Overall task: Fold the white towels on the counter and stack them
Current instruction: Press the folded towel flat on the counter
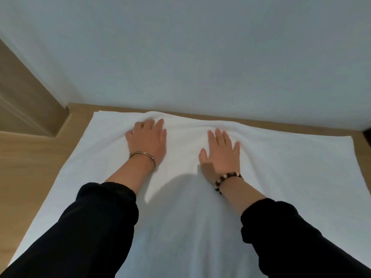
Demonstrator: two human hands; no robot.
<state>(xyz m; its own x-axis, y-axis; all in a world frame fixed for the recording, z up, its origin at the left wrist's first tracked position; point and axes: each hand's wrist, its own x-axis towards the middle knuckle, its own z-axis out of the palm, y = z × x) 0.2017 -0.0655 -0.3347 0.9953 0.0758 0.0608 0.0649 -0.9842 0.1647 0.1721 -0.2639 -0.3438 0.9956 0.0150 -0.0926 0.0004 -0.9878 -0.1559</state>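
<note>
A large white towel (291, 177) lies spread over the wooden counter (30, 167), covering most of it. My left hand (147, 140) presses flat on the towel near its far edge, left of centre, fingers straight. My right hand (219, 152) lies flat on the towel to the right of it, fingers spread. A low ridge of cloth runs along the far edge just beyond both hands. Both arms wear black sleeves; a metal bangle is on the left wrist, a bead bracelet on the right.
A pale wall (190, 57) rises right behind the counter's far edge. A wooden panel (24, 97) stands at the left, forming a corner with the counter. A dark object (367, 135) shows at the right edge.
</note>
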